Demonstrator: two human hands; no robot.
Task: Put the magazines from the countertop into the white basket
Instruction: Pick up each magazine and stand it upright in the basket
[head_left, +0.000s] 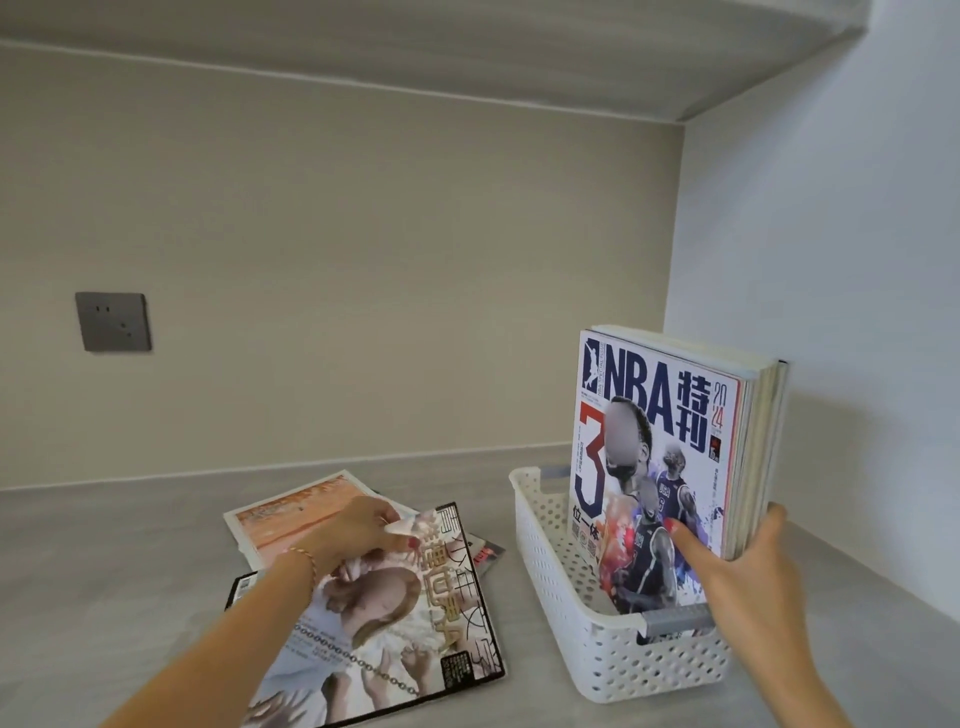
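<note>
A white perforated basket (587, 644) stands on the grey countertop (104, 571) at the right. Several magazines stand upright inside it, an NBA issue (654, 415) facing me at the front. My right hand (737, 571) grips this upright stack from its near right side, thumb on the cover. To the left, a glossy magazine (395, 634) with a pale cover lies flat on the counter. My left hand (363, 530) pinches its far top corner, which curls up. Under it lie an orange-covered magazine (291, 509) and another, mostly hidden.
A grey wall socket (113, 321) sits on the beige back wall at the left. A white side wall (831, 260) rises close behind the basket on the right. An overhead shelf or cabinet underside spans the top.
</note>
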